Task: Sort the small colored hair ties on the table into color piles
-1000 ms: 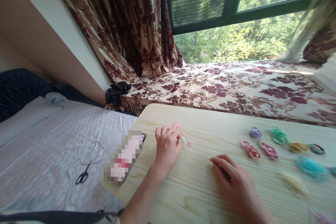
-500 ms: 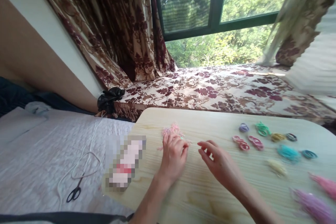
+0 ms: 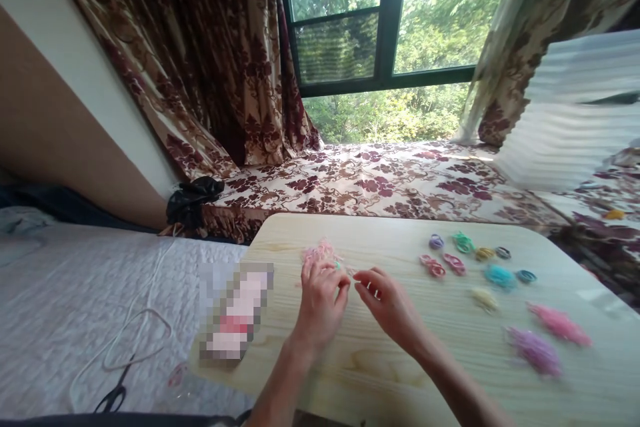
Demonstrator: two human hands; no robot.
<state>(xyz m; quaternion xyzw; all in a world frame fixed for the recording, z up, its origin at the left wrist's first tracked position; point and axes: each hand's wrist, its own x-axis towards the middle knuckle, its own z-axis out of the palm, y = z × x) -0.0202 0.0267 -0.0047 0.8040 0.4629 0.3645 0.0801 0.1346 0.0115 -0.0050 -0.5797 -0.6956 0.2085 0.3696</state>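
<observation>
On the light wooden table, a loose tangle of thin pink bands [image 3: 320, 252] lies just beyond my left hand [image 3: 323, 300]. That hand is closed, its fingers curled down at the near edge of the tangle and its thumb drawn in against them. To its right, my right hand [image 3: 387, 297] is closed too, with thumb and forefinger brought together in a pinch close to the left thumb. A thin pale strand seems to show between the two hands. What either hand grips is too small to make out.
Right on the table [image 3: 450, 360] lie pink band loops [image 3: 454, 263], a green bundle [image 3: 463, 242], a turquoise bundle [image 3: 499, 277], a purple bundle [image 3: 535, 350] and a pink bundle [image 3: 560, 324]. Left are a blurred-out item [image 3: 240, 313], scissors [image 3: 113, 399] and a white cord [image 3: 150, 312].
My right hand has moved left, closer to my left hand, and its thumb and forefinger have come together. The view has shifted right, so more of the table's right side shows.
</observation>
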